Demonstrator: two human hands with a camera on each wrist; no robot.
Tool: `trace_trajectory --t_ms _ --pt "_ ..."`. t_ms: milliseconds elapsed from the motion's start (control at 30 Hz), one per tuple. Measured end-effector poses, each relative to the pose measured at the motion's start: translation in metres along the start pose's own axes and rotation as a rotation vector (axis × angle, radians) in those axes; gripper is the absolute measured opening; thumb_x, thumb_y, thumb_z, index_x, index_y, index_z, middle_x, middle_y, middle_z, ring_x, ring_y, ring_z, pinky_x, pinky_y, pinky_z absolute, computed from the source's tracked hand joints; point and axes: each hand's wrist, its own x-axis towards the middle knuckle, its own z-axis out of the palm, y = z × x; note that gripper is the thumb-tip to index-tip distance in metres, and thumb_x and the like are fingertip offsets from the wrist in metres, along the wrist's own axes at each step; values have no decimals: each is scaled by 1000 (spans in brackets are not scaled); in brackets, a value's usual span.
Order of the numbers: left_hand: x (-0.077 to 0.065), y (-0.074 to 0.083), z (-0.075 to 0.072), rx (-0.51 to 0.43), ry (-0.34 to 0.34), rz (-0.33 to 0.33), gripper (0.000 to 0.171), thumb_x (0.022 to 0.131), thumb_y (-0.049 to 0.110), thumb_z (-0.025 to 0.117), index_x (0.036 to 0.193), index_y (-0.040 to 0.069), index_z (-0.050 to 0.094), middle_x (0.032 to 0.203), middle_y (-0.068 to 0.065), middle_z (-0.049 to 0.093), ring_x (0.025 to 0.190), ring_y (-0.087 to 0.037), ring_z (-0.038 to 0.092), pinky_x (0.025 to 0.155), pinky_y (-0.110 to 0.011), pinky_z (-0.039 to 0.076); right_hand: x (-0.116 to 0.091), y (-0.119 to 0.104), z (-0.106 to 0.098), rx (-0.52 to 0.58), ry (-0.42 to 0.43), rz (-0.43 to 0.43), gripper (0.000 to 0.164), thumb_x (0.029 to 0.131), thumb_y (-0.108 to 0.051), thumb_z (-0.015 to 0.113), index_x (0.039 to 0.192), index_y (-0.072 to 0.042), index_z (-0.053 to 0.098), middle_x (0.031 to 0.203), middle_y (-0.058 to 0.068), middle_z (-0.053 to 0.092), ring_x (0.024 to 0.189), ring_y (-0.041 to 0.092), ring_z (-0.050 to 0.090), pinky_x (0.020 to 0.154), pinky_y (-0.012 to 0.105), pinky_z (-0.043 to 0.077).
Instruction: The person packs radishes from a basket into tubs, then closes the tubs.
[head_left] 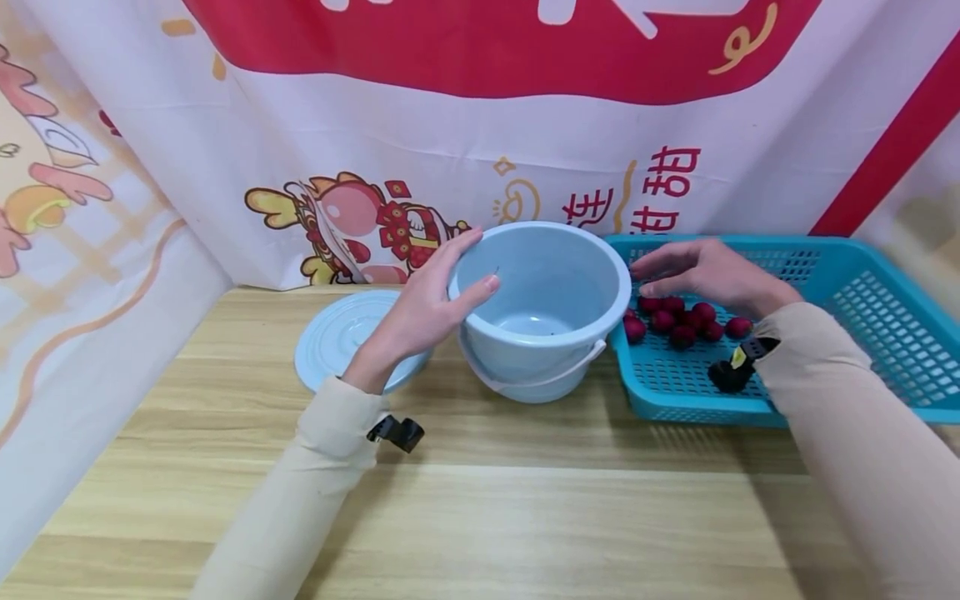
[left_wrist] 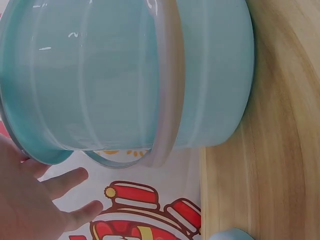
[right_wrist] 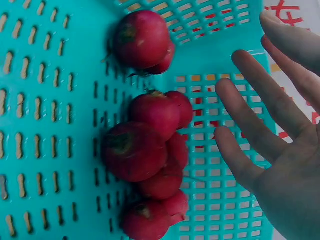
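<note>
The left hand (head_left: 431, 300) was at the near-left rim of the pale blue bucket (head_left: 525, 357), its thumb reaching over the edge and its fingers spread and nearly straight along the outside. It touched the rim; how firmly could not be told.

The right hand (head_left: 701, 268) hung over the teal basket (head_left: 697, 412), just beside the bucket's other edge, fingers apart and slightly bent, with nothing in its hold. Below it lay a cluster of red radishes (head_left: 682, 337), gathered toward the basket's left end, most of them touching one another.

The bucket stood upright and uncovered on the wooden table (head_left: 525, 533), between lid and basket, its handle (left_wrist: 171, 85) lowered against the front. A few small dark specks showed inside it. The round lid (head_left: 337, 333) lay flat to its left, partly hidden by the left hand and wrist.

Both arms wore beige sleeves (head_left: 277, 517), with a black device (head_left: 397, 431) at each wrist. Behind the table hung a white and red printed cloth (head_left: 420, 125).
</note>
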Motion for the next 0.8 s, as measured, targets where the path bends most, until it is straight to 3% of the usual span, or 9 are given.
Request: trace_trajectory --t_ms 233,500,800 --pt "-2 0 1 -12 -5 -14 76 101 58 59 167 37 28 177 11 25 161 -24 33 122 -65 40 5 4 6 -46 -40 11 53 98 -33 77 147 -19 63 147 14 66 134 37 59 112 66 48" --pt "-3 0 2 -41 -14 -3 75 103 56 57 168 36 27 178 10 21 163 -24 29 124 -65 38 9 6 11 -111 -57 39 54 97 -30 79 146 -12 64 145 19 66 137 44 54 117 75 37" --pt "-1 0 3 -47 -21 -5 74 103 55 56 168 35 26 178 11 19 164 -23 25 123 -66 37 13 12 14 -80 -106 65 46 96 -17 79 139 -3 67 128 17 76 116 28 73 118 71 39"
